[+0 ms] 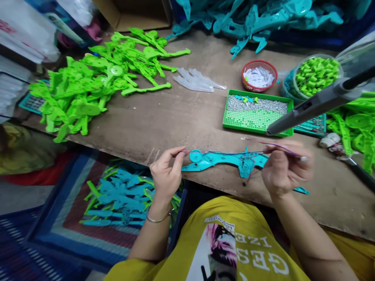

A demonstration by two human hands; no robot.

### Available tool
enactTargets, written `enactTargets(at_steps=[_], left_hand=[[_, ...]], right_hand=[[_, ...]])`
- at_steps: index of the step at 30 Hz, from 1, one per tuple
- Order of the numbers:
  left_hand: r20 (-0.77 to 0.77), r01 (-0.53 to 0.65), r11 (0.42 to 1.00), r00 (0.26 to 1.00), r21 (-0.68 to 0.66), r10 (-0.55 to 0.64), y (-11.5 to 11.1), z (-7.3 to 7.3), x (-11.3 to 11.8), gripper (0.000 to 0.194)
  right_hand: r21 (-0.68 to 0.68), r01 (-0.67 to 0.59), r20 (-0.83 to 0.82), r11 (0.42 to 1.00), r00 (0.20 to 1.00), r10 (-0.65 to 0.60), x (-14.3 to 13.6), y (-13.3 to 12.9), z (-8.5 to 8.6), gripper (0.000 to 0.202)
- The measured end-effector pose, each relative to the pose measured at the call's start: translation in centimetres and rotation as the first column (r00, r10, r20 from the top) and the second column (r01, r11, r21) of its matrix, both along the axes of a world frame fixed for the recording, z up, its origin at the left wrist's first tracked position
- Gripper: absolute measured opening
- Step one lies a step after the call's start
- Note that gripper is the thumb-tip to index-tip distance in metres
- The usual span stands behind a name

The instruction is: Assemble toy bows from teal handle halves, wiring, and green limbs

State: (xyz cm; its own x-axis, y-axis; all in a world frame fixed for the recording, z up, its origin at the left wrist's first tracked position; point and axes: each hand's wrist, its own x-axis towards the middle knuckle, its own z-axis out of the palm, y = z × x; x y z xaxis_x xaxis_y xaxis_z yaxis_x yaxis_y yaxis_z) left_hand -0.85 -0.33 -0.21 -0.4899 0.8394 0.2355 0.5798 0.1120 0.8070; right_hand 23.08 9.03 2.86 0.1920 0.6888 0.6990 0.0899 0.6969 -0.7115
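A teal plastic part [216, 159], long and curved with a round disc at its left end, lies near the table's front edge. Thin red and blue wires [225, 152] run along its top. My left hand [168, 169] pinches the wires' left end beside the disc. Over the part's right end, my right hand [285, 166] is closed on the wires, slightly blurred; a small white tip sticks out past its fingers. The part's far right end is partly hidden behind this hand.
Lime green parts [88, 86] are heaped at left, more teal ones [263, 23] at the back. A green tray [249, 119] of screws, a red basket [259, 66] and a jar [319, 76] stand right. A grey tool [310, 101] hangs above. Below left is a blue crate [47, 230].
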Motion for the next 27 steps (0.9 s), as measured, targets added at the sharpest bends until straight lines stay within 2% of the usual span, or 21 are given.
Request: enactTargets(at_steps=[2,4,7,9,11,13,15,17,19,22,24,27], left_hand=[[0.038,0.021,0.999,0.999,0.026,-0.022,0.5,0.4,0.7,0.018],[0.113,0.034,0.998,0.993,0.047,-0.039,1.1,0.8,1.3,0.019],[0.198,0.127,0.992,0.972,-0.011,-0.122,2.1,0.6,2.1,0.021],[0.262,0.233,0.970,0.942,-0.067,-0.208,2.8,0.1,2.5,0.024],[0.375,0.306,0.951,0.888,-0.049,-0.266,3.4,-0.3,3.1,0.029],[0.528,0.309,0.948,0.795,0.072,-0.299,3.9,-0.4,4.0,0.034],[0.662,0.241,0.941,0.669,0.237,-0.339,4.5,0.0,5.0,0.035],[0.755,0.156,0.927,0.542,0.342,-0.370,5.2,0.6,5.9,0.033],[0.842,0.141,0.930,0.396,0.339,-0.367,5.7,1.4,6.6,0.030],[0.929,0.205,0.935,0.175,0.290,-0.327,6.2,2.8,7.4,0.025],[0.932,0.241,0.920,0.118,0.309,-0.344,6.2,3.8,7.8,0.026],[0.908,0.268,0.894,0.120,0.359,-0.400,6.0,5.4,8.5,0.029]], right_hand=[[0.007,0.077,-0.041,0.997,0.996,-0.076,1.1,0.1,0.7,0.005],[-0.043,0.084,-0.005,0.996,0.996,-0.084,1.9,0.1,1.0,0.003],[-0.182,-0.026,0.114,0.983,0.992,0.047,2.7,0.0,1.0,0.005],[-0.223,-0.089,0.124,0.971,0.985,0.118,2.8,-0.3,0.7,0.008],[-0.272,-0.123,0.094,0.954,0.984,0.154,2.7,-0.4,0.0,0.007],[-0.394,-0.169,0.055,0.903,0.977,0.206,2.4,-0.4,-1.2,0.005],[-0.512,-0.211,-0.013,0.833,0.971,0.238,2.0,-0.1,-2.9,0.007],[-0.587,-0.227,-0.063,0.777,0.970,0.236,1.7,0.2,-4.7,0.013],[-0.635,-0.202,-0.052,0.746,0.974,0.219,1.5,0.4,-6.2,0.018],[-0.666,-0.142,0.030,0.732,0.976,0.217,1.3,0.5,-7.3,0.021],[-0.669,-0.128,0.061,0.732,0.972,0.227,1.3,0.5,-7.5,0.021],[-0.669,-0.145,0.043,0.729,0.972,0.233,1.2,0.3,-7.1,0.021]])
